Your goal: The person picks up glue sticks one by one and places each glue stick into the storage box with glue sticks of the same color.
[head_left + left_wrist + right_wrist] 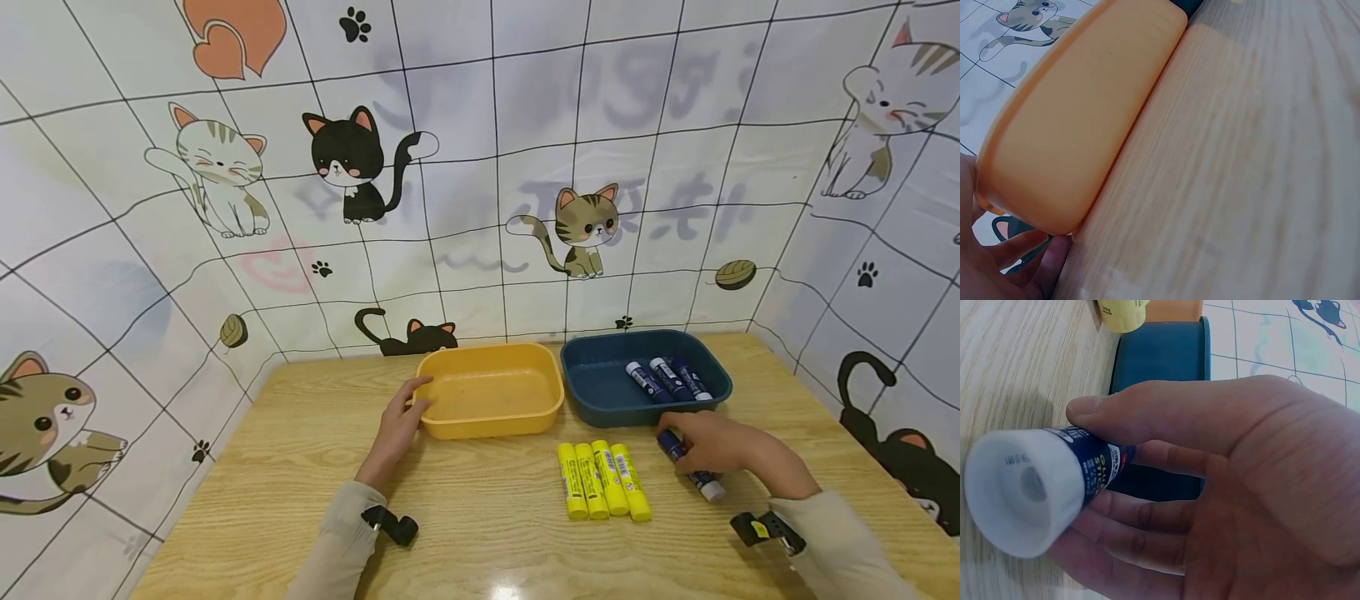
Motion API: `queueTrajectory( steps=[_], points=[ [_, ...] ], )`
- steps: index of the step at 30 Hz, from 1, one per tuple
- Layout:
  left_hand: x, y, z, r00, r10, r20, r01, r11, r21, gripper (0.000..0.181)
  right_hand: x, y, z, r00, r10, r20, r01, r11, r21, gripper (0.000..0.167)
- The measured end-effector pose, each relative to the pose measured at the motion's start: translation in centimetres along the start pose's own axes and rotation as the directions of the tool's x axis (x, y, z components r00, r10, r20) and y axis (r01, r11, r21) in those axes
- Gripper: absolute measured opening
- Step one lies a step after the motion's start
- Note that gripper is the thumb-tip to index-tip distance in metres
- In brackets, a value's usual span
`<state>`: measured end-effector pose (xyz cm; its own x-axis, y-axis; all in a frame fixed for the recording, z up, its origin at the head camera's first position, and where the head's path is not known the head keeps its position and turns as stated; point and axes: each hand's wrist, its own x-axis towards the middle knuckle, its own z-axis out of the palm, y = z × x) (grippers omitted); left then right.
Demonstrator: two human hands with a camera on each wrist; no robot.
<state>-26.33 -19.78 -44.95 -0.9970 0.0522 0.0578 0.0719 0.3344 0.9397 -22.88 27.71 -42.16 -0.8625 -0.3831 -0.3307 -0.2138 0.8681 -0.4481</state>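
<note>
Lying near the right hand [708,442] are yellow sticks [611,478].

Wht walls [457,100] w/ blk grid [493,58], cartoon cats [348,158], paw prints [355,27]; wood-grain tbl [480,508], glare [504,592] on nr side.

head: from head height over the counter [465,542], facing forward and down to the cat-print wall [465,167]; widest, left hand [396,427] and right hand [716,442] both in.
left wrist: low, close, tilted; faces along the side of the yellow tray [1088,115].
right wrist: very near, tilted; faces the white end of a navy glue stick [1063,478].
head + left wrist: share yellow tray.
head + right wrist: share navy glue stick, blue tray [1163,359].
</note>
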Motion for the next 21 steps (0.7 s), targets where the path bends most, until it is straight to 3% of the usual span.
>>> queueTrajectory(
  steps=[14,21],
  points=[
    [-0.2,0.0,0.1,1.0,0.008,0.006,-0.008,1.0,0.001,0.045,0.0,0.1,0.3,1.0,-0.003,-0.011,0.003,1.0,0.012,0.05],
    [2.0,-3.8,0.6,0.999,0.017,-0.044,-0.017,1.0,0.004,0.042,0.1,0.1,0.1,1.0,-0.001,-0.013,0.001,1.0,0.008,0.05]
  ],
)
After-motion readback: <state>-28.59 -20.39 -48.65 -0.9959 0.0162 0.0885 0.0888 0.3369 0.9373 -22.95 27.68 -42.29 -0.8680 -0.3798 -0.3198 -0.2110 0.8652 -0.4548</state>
